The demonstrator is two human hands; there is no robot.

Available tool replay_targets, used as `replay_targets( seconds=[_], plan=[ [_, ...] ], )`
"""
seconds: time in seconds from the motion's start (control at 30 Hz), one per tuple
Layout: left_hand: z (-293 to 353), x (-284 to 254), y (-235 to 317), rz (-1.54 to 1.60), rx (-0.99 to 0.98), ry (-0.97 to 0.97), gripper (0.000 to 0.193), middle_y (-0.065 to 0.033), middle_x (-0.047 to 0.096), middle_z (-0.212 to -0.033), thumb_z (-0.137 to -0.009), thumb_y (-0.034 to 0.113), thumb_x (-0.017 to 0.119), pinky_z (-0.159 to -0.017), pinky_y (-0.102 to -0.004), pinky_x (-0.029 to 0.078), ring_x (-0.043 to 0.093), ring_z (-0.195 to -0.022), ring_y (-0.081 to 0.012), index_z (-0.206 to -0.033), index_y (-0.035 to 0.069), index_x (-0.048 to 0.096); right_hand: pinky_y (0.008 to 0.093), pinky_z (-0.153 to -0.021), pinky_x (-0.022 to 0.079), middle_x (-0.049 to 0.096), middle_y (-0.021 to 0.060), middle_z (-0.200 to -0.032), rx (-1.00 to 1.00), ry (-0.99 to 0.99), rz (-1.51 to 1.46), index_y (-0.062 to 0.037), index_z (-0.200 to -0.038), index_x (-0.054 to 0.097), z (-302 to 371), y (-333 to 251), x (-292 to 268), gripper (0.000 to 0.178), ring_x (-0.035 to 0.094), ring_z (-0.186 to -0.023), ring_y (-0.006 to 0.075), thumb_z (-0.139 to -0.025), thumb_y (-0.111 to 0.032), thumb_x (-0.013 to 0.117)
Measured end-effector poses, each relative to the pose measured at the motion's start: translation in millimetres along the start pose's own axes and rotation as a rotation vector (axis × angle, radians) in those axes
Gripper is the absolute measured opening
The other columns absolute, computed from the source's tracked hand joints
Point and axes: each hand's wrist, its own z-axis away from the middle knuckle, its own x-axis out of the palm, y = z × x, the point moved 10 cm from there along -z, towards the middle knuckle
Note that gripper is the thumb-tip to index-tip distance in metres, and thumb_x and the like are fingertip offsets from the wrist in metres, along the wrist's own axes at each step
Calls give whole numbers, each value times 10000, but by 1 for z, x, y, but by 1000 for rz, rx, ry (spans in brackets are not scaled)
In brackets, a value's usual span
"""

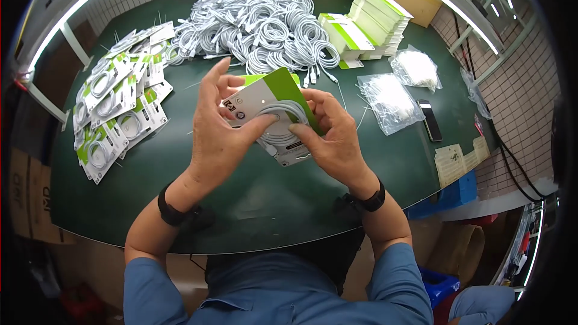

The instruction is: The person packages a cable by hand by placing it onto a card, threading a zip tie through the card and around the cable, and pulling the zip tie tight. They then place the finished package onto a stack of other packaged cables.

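Above the middle of the green table, both hands hold a white and green backing card (279,87) with a coiled white cable (283,115) against its face. My left hand (220,129) presses its thumb on the coil from the left, while its fingers rise beside and behind the card. On the other side, my right hand (332,138) pinches coil and card between thumb and fingers. The card is tilted, its green corner pointing up. Another green edge shows just behind it; whether that is a second card I cannot tell.
A large heap of coiled cables (259,27) lies at the back. Carded cables (111,105) are piled at left. Stacked cards (376,24) stand back right, near bags of white ties (391,102), a phone (430,120) and a paper strip (460,159). The green table (271,210) has a curved front edge.
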Motion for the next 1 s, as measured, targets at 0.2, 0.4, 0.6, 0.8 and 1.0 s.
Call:
replay_targets(
  seconds=[0.2, 0.4, 0.6, 0.8, 1.0],
  plan=[
    [25, 31, -61, 566, -628, -264, 436, -86, 705, -1047, -867, 99, 781, -558, -176, 528, 662, -799, -90, -1240, -24, 592, 277, -898, 541, 663, 110, -1117, 93, 39, -215, 37, -1306, 477, 0, 12, 7, 465, 653, -1034, 139, -889, 64, 682],
    [35, 37, -68, 743, -727, -324, 324, -99, 726, -1025, -913, 93, 725, -593, -218, 589, 700, -837, -136, -1205, -15, 633, 286, -918, 532, 656, 110, -1139, 92, 11, -292, 33, -1294, 473, -4, 24, 13, 455, 647, -1056, 141, -892, 62, 684],
    [36, 44, -62, 844, -734, -297, 288, -125, 723, -1079, -939, 80, 689, -619, -264, 623, 716, -860, -169, -1199, -35, 641, 293, -938, 521, 645, 117, -1181, 125, -46, -440, 24, -1332, 452, -7, 28, 13, 521, 637, -1078, 143, -875, 68, 700],
    [28, 28, -44, 734, -625, -320, 278, -137, 716, -1091, -945, 65, 672, -644, -285, 631, 715, -901, -200, -1198, -45, 637, 300, -841, 549, 681, 106, -1071, 177, -135, -469, 37, -1240, 583, -22, 45, -38, 405, 664, -964, 149, -870, -24, 735],
    [14, 9, -20, 607, -375, -243, 280, -150, 680, -1124, -938, 31, 671, -671, -309, 636, 707, -888, -209, -1199, -61, 629, 356, -743, 564, 727, 126, -854, 345, 309, 578, 18, -944, 746, -8, 148, -137, 255, 706, -789, 223, -838, -212, 777]
  ],
)
